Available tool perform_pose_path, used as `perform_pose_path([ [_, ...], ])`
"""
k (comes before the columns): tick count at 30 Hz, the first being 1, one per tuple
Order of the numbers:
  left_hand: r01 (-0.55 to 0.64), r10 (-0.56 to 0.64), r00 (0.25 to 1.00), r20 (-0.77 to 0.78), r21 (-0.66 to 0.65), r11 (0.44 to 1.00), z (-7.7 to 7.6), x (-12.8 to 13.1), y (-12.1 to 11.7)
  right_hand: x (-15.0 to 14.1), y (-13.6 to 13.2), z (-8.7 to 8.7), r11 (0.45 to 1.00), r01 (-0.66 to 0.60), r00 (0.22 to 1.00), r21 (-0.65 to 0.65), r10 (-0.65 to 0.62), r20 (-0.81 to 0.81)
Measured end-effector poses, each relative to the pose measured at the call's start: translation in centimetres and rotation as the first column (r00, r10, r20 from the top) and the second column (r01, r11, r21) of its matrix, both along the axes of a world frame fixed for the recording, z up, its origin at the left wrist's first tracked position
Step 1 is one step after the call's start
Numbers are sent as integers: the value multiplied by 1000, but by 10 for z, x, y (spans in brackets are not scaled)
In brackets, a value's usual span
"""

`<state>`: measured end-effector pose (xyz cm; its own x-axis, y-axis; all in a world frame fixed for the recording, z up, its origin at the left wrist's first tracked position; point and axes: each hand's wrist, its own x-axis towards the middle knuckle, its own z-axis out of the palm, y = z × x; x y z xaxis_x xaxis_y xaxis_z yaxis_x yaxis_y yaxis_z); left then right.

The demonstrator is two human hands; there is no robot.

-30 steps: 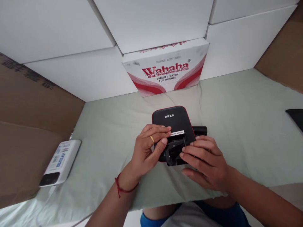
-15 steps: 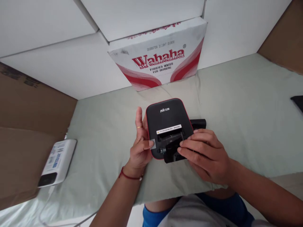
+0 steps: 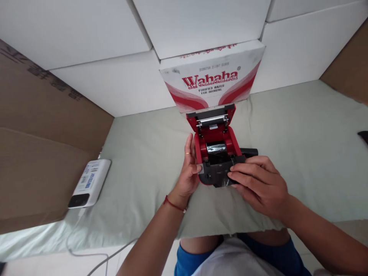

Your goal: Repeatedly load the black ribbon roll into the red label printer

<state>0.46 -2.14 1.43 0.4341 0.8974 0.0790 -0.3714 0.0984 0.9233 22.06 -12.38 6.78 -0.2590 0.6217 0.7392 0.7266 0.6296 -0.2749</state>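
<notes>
A small black and red printer (image 3: 216, 159) sits on a pale green cloth (image 3: 301, 153), its lid (image 3: 214, 117) swung up and back. Inside the red bay lies a shiny dark roll (image 3: 216, 147). My left hand (image 3: 188, 172) presses flat against the printer's left side, fingers straight, thumb on a grey button at the corner. My right hand (image 3: 260, 184) grips the printer's front right, fingers curled over the black front panel. A black part (image 3: 249, 152) sticks out behind my right hand.
A Wahaha water carton (image 3: 212, 80) stands right behind the printer among plain white boxes (image 3: 115, 88). Brown cardboard (image 3: 43, 142) walls the left. A white power bank (image 3: 89, 183) with a cable lies at the left. A dark object (image 3: 363, 136) peeks in at the right edge.
The printer's lid, closed before, has sprung open and now stands up. My left hand moved from the top of the lid to the left side, thumb on the corner button.
</notes>
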Motion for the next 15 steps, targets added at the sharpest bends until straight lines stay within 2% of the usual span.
perform_pose_path([
  [3,-2,2,1000,2,-3,1000,-4,0,3,2,8,21,998,34,999,-45,-34,-9],
  [5,4,-4,1000,23,-8,1000,-6,1,4,3,18,38,991,66,997,-120,-70,-37],
  [10,24,-24,995,92,1,1000,-8,4,6,-5,56,75,958,144,949,-247,-205,-238],
  [12,23,-23,995,100,0,1000,-8,5,7,-11,67,86,960,179,918,-216,-242,-313],
  [15,19,-17,992,122,-17,1000,-9,6,8,-11,68,102,964,255,860,-80,-263,-437],
])
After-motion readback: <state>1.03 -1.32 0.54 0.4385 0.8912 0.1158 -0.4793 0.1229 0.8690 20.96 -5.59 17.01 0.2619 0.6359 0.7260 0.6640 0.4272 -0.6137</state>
